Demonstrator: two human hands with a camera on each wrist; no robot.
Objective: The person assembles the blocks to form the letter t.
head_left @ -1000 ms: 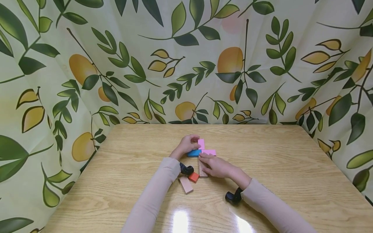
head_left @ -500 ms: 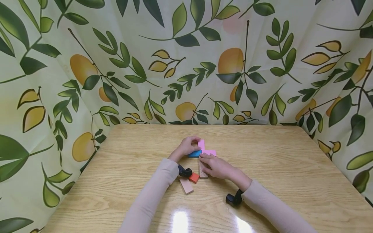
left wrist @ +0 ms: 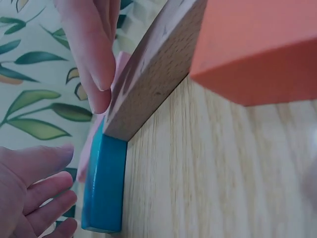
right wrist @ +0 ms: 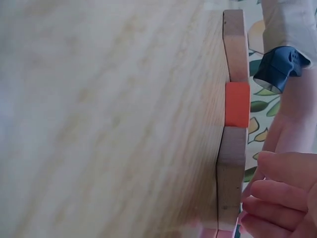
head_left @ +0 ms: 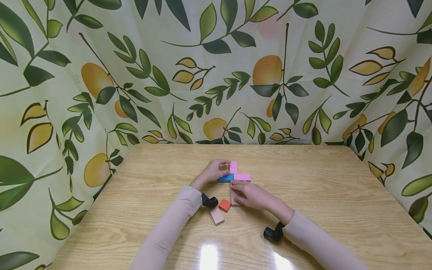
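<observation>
In the head view my left hand (head_left: 213, 170) is beside the upright pink block (head_left: 233, 167) and over the left end of the blue block (head_left: 225, 178). The left wrist view shows its fingers relaxed, apart from the blue block. A second pink block (head_left: 242, 177) lies level with the blue one, to its right. From these, a long plain wooden block (head_left: 234, 200) runs toward me. My right hand (head_left: 254, 195) lies over that wooden block, partly hiding it, fingertips at its far end below the second pink block.
Left of the long block lies an orange-red block (head_left: 224, 205), with another plain wooden block (head_left: 217, 216) nearer me. Black wrist cameras hang under both wrists, the left one (head_left: 210, 201) close above these blocks. A leaf-patterned curtain (head_left: 216, 75) stands behind the wooden table (head_left: 303, 180).
My left hand has drawn slightly left and its wrist camera has shifted left, uncovering more of the orange-red block. My right hand has barely moved.
</observation>
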